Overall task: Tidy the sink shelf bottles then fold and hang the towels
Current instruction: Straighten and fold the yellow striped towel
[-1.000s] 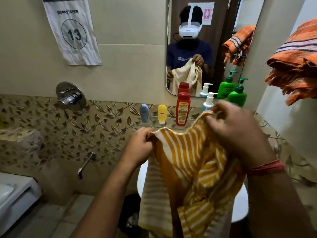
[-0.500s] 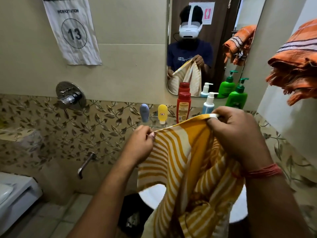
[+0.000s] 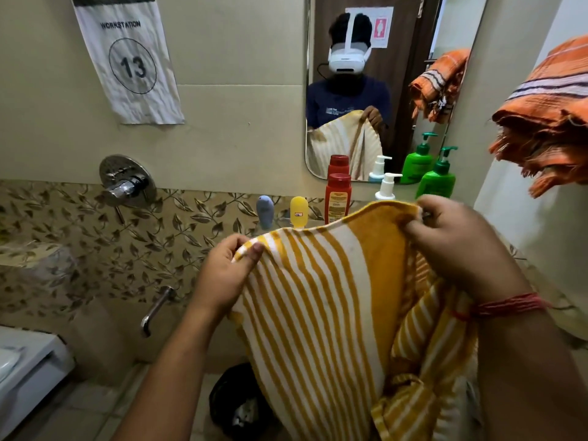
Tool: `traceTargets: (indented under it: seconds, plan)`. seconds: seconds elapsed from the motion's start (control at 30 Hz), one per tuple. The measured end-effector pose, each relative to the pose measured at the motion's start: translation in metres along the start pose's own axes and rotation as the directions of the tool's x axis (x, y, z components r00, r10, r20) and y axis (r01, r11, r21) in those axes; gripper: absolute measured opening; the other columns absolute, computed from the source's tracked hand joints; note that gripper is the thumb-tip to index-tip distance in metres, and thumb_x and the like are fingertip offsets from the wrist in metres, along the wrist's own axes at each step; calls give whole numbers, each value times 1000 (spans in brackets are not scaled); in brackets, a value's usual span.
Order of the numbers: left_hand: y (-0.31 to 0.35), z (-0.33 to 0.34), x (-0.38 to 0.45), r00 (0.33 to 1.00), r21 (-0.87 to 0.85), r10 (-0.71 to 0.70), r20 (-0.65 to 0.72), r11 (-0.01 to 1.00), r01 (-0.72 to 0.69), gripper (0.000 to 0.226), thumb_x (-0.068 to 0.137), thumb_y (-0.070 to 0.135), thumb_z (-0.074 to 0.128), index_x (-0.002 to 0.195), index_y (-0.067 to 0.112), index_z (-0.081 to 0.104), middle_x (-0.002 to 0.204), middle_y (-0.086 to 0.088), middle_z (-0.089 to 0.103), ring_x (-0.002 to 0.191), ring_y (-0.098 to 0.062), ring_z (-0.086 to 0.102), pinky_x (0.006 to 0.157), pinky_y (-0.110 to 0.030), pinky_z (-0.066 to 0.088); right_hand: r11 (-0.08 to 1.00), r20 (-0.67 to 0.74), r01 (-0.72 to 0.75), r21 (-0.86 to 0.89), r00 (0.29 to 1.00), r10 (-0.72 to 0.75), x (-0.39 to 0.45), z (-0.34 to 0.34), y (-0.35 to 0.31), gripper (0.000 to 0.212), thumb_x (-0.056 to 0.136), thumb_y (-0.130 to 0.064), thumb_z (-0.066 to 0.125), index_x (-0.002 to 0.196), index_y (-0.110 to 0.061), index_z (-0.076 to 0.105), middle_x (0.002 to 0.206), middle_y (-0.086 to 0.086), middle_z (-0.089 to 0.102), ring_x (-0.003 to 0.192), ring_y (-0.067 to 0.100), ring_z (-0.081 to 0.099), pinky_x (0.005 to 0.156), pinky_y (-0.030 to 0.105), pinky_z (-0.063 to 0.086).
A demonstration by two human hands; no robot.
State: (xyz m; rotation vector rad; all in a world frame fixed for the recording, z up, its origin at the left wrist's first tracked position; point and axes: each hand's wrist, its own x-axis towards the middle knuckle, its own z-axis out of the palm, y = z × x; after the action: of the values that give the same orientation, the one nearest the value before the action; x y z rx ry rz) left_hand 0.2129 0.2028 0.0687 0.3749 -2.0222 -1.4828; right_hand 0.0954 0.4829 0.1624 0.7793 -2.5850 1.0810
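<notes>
I'm looking down at a yellow-and-white striped towel [image 3: 318, 313] held up in front of the shelf, spread between both hands. My left hand [image 3: 222, 275] is pinching the towel's top left corner between thumb and forefinger, the other fingers curling in beneath. My right hand [image 3: 458, 246] is gripping the top right edge, fingers curled over the hem and bunching it, with a red thread band [image 3: 509, 305] sitting on the wrist. The top edge is running uphill from left to right, and the rest of the towel is hanging down, folds gathering loosely under my right forearm.

Just beyond the towel, the bottles are standing upright in a row along the shelf under the mirror [image 3: 366, 90]: a grey-blue tube [image 3: 264, 211] at the left, a yellow tube [image 3: 299, 211] beside it, then a red bottle [image 3: 338, 198], a white pump bottle [image 3: 386, 186] partly hidden by the towel's edge, and a green pump bottle [image 3: 437, 179] at the far right.

An orange striped towel [image 3: 547, 122] is hanging up high on the right. On the left wall I'm seeing a paper sign [image 3: 130, 62] reading 13, with a chrome tap control [image 3: 125, 183] below it.
</notes>
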Motion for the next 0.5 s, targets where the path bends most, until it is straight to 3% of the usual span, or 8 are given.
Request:
traceTargets:
  seconds: [0.03,0.1,0.2,0.27,0.33,0.4,0.5]
  plan:
    - [11,2,1,1000,-42,11,13,999,-10,24,80,58,66,87,35,66,87,11,72,79,-6,68,67,-22,52,1000,87,-21,-12,996,22,0,5,-3,5,96,-30,62,93,-27,59,84,-8,62,74,5,56,54,24,37]
    - [35,11,1,989,-115,56,138,993,-40,27,76,61,70,93,41,65,89,-1,71,84,-11,68,73,-24,53,999,186,-32,24,982,27,-2,14,-10,16,92,-38,66,103,-28,58,93,-11,59,83,5,57,57,23,40]
    - [61,29,-1,945,-94,130,300,990,-106,30,78,56,72,105,44,66,95,4,67,87,-8,68,74,-22,57,957,254,28,289,961,-105,-5,25,-24,13,91,-37,66,100,-30,60,84,-10,65,70,-4,60,58,21,42]
    - [68,42,-3,870,-123,168,464,985,-124,38,86,37,74,123,41,63,115,7,66,102,-7,69,81,-21,57,918,310,81,389,927,-213,-8,30,-33,8,94,-32,63,101,-29,60,83,-2,69,67,0,63,59,24,47]
    - [70,53,-7,794,-162,188,579,980,-114,44,89,26,73,131,31,60,125,8,68,114,-11,67,91,-28,57,894,337,129,430,895,-292,-8,32,-38,6,97,-27,60,102,-25,59,85,-2,70,73,4,67,62,25,52]
    - [69,59,-9,793,-166,191,579,979,-114,32,90,28,70,122,27,66,118,6,72,111,-12,68,92,-32,57,889,334,151,432,889,-314,-6,31,-39,3,98,-24,58,101,-23,58,86,-2,69,76,7,68,65,28,54]
    - [64,59,-7,849,-145,176,499,982,-118,17,95,33,64,104,21,72,101,0,74,99,-18,70,85,-38,59,916,278,168,364,919,-279,-5,30,-32,6,96,-30,61,97,-25,59,85,1,69,78,17,67,68,36,57]
